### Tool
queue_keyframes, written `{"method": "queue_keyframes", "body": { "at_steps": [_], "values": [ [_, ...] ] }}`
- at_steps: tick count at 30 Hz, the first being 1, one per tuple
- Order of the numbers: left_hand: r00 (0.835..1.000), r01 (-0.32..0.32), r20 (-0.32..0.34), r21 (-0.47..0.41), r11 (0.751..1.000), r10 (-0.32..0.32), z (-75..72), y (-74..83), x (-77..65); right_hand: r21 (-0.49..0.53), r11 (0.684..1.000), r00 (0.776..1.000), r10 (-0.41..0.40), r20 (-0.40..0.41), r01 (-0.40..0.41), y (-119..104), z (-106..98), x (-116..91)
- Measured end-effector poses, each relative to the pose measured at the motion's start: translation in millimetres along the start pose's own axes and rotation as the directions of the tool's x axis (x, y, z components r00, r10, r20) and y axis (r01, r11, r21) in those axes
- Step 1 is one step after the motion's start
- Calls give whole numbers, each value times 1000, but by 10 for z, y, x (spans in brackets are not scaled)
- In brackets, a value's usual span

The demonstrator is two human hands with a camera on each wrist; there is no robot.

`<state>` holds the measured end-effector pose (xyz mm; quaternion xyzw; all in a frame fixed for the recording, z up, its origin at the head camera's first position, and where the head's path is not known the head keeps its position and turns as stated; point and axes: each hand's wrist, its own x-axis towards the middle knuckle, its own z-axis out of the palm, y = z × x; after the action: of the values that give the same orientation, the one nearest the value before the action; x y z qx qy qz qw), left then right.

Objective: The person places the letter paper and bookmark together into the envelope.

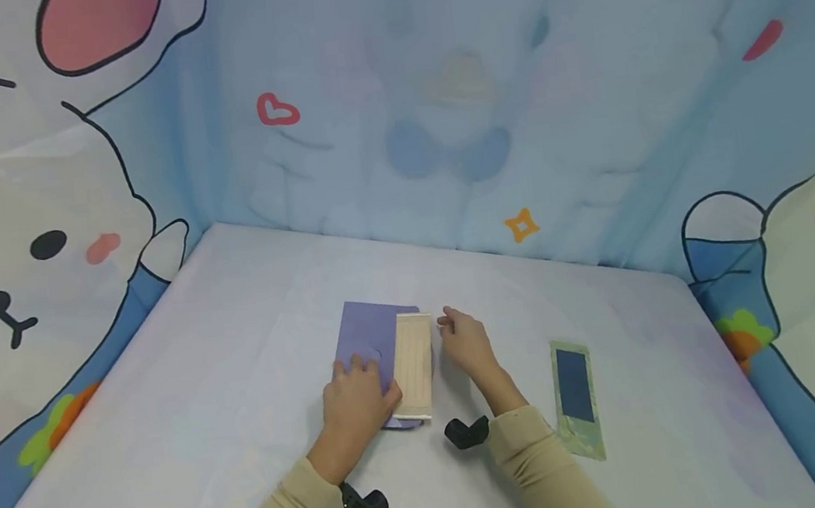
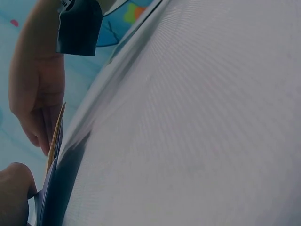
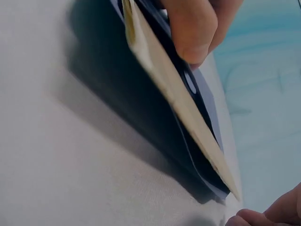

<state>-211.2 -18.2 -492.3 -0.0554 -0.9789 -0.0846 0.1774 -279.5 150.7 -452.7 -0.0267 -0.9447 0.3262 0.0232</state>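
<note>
A flat purple sleeve [image 1: 366, 326] with a rounded notch lies mid-table, its edge raised over a shadow in the right wrist view. Along its right side lies a beige, finely ribbed strip [image 1: 414, 366], slanting with the sleeve in the right wrist view. My left hand [image 1: 352, 403] rests on the sleeve from above, fingers spread over the purple and thumb beside the strip's left edge. Just right of the strip is my right hand [image 1: 466, 344], its fingers loosely bent and holding nothing. At the right wrist view's lower corner, right fingers [image 3: 270, 214] show near the strip's end.
A green-bordered packet with a dark blue panel [image 1: 575, 394] lies right of my right forearm. Black wrist cameras [image 1: 365, 505] hang beside both sleeves. A white cloth covers the table [image 1: 249, 322], and a printed blue curtain [image 1: 367, 166] rises behind its far edge.
</note>
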Motion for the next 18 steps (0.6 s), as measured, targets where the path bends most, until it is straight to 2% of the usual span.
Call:
{"method": "queue_keyframes", "body": {
  "at_steps": [3, 9, 15, 18],
  "values": [
    [1000, 3, 6, -2, 1000, -3, 3, 3, 8, -3, 1000, 1000, -10, 21, 10, -3, 32, 72],
    [1000, -9, 19, 10, 1000, 9, -22, 25, -29, 13, 999, 999, -36, 22, 36, -6, 107, 62],
    [1000, -14, -26, 17, 1000, 15, -44, 18, -16, 13, 996, 995, -93, 22, 92, -79, 103, 78],
    [1000, -6, -28, 10, 1000, 6, -43, 10, -6, 38, 995, 994, -97, 50, 95, -105, 94, 87]
  ]
}}
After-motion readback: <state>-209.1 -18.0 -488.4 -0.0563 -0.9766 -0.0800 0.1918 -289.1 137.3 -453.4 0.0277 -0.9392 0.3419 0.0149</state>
